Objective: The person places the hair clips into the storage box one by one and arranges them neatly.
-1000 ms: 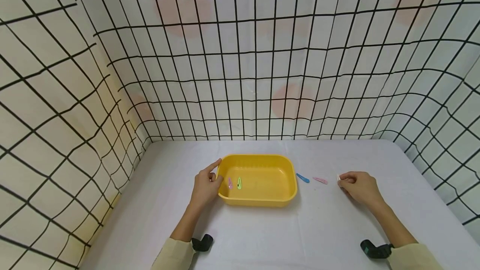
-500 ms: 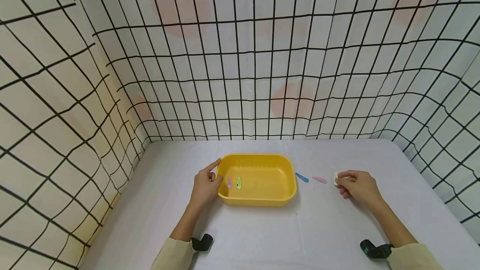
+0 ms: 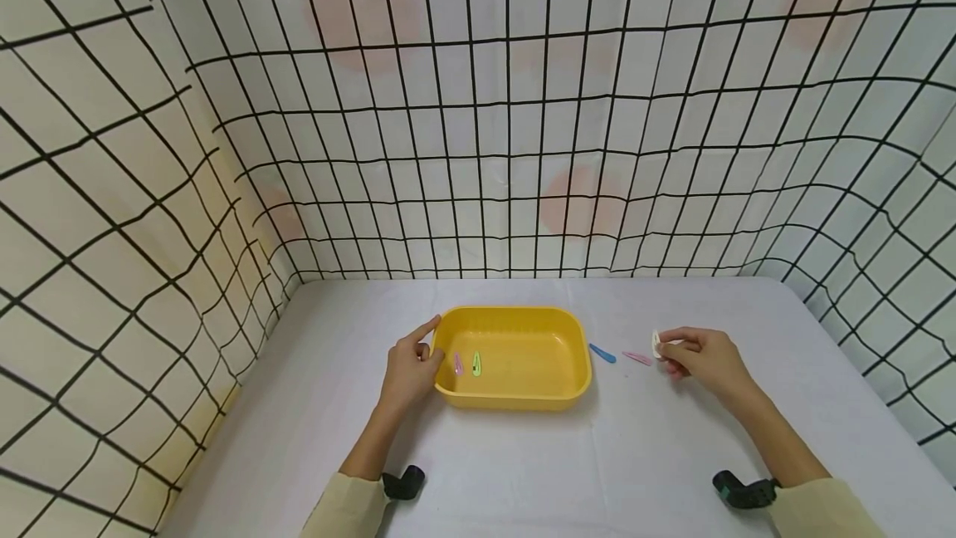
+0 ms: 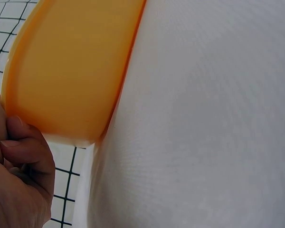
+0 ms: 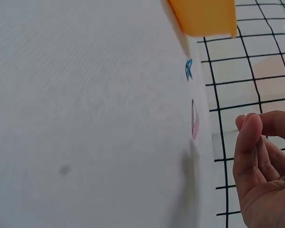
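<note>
In the head view my left hand [image 3: 407, 370] grips the left end of a yellow plastic tray [image 3: 538, 403], thumb over the rim. The left wrist view shows its curled fingers against the tray wall [image 4: 71, 76]. Inside the tray lie a purple-pink hair clip [image 3: 459, 364] and a green hair clip [image 3: 476, 364]. My right hand [image 3: 705, 362] pinches a white hair clip [image 3: 656, 344] between thumb and fingers, held up over the table. Between it and the tray, a blue hair clip [image 3: 602, 354] and a pink hair clip [image 3: 637, 359] lie on the cloth.
A white cloth [image 3: 523, 471] covers the table. Black grid netting over pale sheets [image 3: 508, 189] rises at the back and both sides. Each wrist wears a black camera, like the one on the right wrist [image 3: 745, 491].
My right hand has lifted the white hair clip and moved left and slightly away, close to the pink clip. My left hand and the tray have stayed in place.
</note>
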Tool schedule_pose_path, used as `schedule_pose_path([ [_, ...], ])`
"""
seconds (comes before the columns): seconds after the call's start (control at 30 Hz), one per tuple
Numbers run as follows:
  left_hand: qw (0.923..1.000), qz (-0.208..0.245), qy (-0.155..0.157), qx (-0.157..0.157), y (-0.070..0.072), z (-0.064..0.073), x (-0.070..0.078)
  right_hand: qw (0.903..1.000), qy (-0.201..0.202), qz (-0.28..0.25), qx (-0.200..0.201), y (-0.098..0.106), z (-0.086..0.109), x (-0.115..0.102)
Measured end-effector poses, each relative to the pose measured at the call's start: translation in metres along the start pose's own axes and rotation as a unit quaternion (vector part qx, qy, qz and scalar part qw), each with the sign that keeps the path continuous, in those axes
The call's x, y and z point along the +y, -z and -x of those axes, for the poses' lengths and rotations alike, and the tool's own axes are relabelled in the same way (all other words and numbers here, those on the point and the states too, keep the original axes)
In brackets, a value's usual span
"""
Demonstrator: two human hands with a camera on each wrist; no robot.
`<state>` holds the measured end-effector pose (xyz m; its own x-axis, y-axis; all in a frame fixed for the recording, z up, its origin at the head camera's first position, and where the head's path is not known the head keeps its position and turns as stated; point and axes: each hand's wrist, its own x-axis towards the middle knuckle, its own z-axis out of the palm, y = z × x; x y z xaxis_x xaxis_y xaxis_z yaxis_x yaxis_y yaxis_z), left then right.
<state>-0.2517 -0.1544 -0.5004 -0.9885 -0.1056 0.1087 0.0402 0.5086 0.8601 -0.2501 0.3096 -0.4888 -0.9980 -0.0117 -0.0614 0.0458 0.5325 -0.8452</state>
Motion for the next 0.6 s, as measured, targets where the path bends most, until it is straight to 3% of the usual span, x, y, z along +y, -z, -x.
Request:
schedule_pose_path([
  [0.6,1.0000,0.001,0.001,-0.003,0.000,-0.002,-0.002,0.9973,0.023,-0.056,-0.041,-0.029,-0.005,-0.049],
])
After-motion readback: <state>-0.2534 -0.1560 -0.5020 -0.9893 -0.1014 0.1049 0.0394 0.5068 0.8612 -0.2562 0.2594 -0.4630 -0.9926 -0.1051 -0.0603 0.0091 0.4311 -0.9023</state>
